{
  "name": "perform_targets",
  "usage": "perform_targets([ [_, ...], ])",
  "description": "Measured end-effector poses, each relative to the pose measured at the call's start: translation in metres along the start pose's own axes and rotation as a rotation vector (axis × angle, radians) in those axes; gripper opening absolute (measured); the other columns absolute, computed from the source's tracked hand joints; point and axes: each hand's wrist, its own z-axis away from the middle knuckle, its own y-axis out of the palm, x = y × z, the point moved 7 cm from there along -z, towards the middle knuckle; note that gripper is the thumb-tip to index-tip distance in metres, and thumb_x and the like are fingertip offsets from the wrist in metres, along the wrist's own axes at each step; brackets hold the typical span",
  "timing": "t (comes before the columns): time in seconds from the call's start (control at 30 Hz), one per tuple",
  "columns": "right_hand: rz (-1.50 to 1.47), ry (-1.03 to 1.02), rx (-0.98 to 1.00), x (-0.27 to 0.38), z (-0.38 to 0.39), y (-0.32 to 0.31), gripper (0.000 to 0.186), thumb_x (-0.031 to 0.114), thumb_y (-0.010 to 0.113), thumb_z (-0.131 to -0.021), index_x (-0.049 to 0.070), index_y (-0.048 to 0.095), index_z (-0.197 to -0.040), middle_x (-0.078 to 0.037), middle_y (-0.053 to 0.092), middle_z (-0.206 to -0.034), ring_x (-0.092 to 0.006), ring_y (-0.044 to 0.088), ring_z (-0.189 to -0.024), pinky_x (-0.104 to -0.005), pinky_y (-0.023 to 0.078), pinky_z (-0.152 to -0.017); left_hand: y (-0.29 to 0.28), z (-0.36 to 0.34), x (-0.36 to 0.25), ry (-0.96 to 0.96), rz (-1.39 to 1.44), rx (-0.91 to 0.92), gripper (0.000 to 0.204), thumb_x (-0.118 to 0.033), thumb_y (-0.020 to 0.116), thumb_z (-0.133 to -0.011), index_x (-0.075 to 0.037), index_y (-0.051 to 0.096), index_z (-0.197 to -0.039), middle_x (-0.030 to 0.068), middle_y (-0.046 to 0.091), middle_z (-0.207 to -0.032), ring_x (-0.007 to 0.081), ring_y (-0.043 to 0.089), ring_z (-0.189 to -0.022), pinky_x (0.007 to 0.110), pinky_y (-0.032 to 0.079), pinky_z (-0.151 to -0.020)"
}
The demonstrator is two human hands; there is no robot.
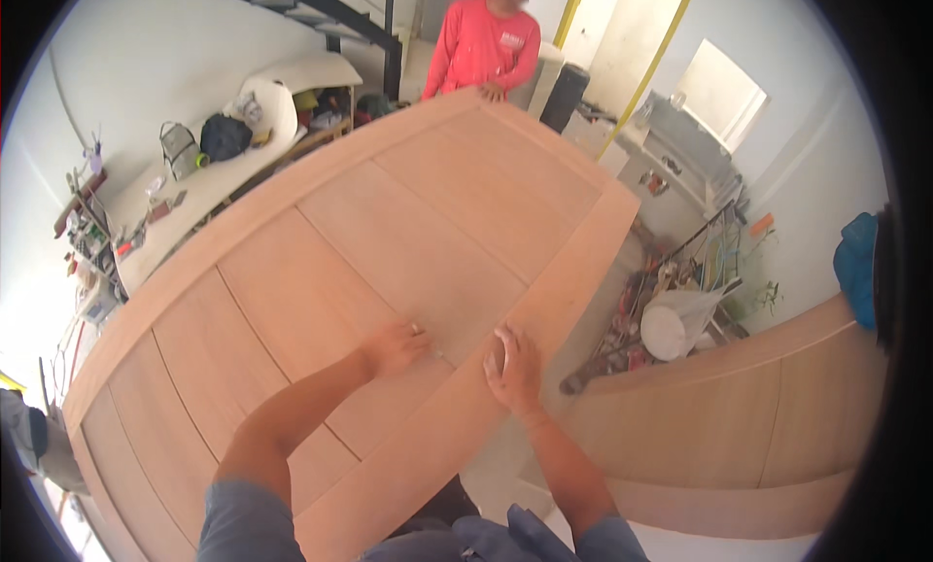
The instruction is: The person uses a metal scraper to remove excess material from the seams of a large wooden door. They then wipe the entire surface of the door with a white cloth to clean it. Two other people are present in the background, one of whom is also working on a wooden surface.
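A large wooden door panel (389, 241) of pale reddish-brown wood lies flat before me, with a raised frame and several flat boards split by dark grooves. My left hand (394, 350) is closed low over the middle boards, near the right-hand frame rail. What its fingers hold, if anything, is hidden. A small pale spot lies on the wood just past its fingertips. On the right-hand rail (573, 261) rests my right hand (520, 373), its fingers curled round a small brown pad (498, 354) that is partly covered by them.
Across the panel's far end stands a person (486, 42) in a red shirt, one hand on its edge. A second wooden panel (719, 421) lies at the right. Bags sit on a curved white table (224, 178) at the left. Clutter and a white bucket (666, 329) stand along the right wall.
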Motion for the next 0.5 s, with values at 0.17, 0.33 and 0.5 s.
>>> perform_targets([
  [0.17,-0.031,0.02,0.023,0.003,0.004,0.006,0.052,0.025,0.072,-0.095,0.004,0.061,-0.142,-0.021,0.058,-0.153,-0.0436,0.05,-0.145,-0.0564,0.037,-0.124,0.004,-0.002,-0.009,0.133,0.007,0.104,0.026,-0.022,0.068,-0.091,-0.014,0.08,-0.112,0.0002,0.074,-0.119,0.0233,0.069,-0.116,0.041,0.053,-0.104],
  [0.33,0.034,0.037,0.089,0.002,0.001,0.012,0.059,0.035,0.065,-0.103,0.004,0.057,-0.152,-0.023,0.053,-0.162,-0.0439,0.046,-0.152,-0.0587,0.033,-0.129,-0.101,-0.01,0.05,0.017,-0.083,0.1,0.027,-0.018,0.072,-0.091,-0.013,0.08,-0.116,-0.0008,0.075,-0.122,0.0234,0.069,-0.119,0.041,0.054,-0.103],
  [0.5,0.211,0.014,0.131,-0.02,0.008,0.014,0.07,0.044,0.057,-0.108,0.002,0.047,-0.164,-0.026,0.046,-0.169,-0.0453,0.041,-0.157,-0.0583,0.03,-0.13,-0.236,-0.009,-0.026,-0.158,-0.106,-0.187,0.036,-0.009,0.085,-0.081,-0.012,0.081,-0.117,0.0034,0.076,-0.111,0.0258,0.071,-0.105,0.043,0.055,-0.091],
])
